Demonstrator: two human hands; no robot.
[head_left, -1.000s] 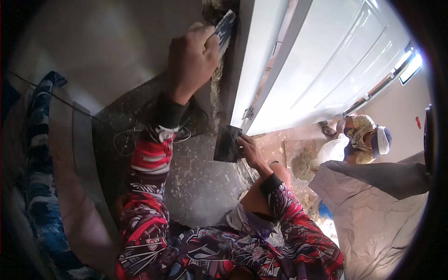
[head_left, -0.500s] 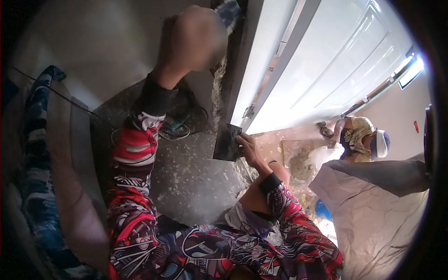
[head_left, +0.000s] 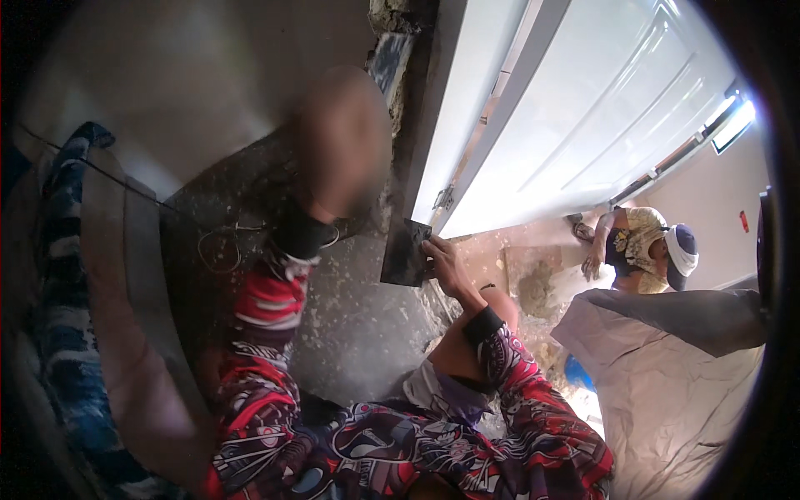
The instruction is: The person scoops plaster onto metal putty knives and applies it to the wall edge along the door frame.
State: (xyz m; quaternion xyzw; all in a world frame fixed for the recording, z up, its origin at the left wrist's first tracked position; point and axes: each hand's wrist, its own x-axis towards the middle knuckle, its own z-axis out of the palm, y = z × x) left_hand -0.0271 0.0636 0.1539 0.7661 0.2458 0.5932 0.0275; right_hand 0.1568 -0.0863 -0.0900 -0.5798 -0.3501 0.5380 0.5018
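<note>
- The floor (head_left: 358, 333) is bare grey concrete, rough and speckled with pale flecks of mortar or plaster.
- A thin wire (head_left: 218, 250) lies in a loose loop on the floor, near the wall.
- Toward the door, the floor turns to broken, sandy rubble (head_left: 540, 287) of a tan colour.
- A large grey-beige sheet (head_left: 667, 392) is spread over the floor to the right, creased and folded at its upper edge.
- A small blue object (head_left: 577, 372) sits at the sheet's left edge, partly hidden.

Sleeves (head_left: 267, 333) — red, black, white print; door (head_left: 583, 108) — white.
</note>
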